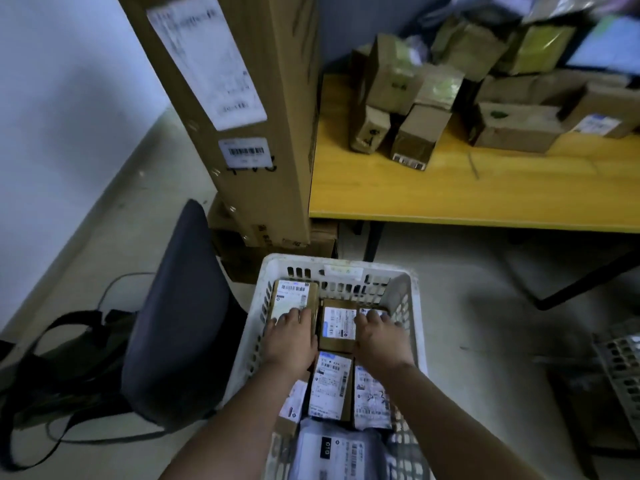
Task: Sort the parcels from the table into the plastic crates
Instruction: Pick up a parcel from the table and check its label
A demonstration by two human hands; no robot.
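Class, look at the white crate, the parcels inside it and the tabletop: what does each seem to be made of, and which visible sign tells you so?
White crate: moulded plastic, matt, with slotted walls. Parcels inside: brown cardboard with white paper labels; one near parcel looks like a grey plastic mailer. Tabletop: yellow, smooth, probably laminate or painted wood.

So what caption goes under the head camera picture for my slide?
Both hands, left and right, press boxed parcels flat inside a white plastic crate beside the yellow table.

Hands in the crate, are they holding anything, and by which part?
Nothing is lifted. Left hand rests on a parcel's near end; right hand on another parcel.
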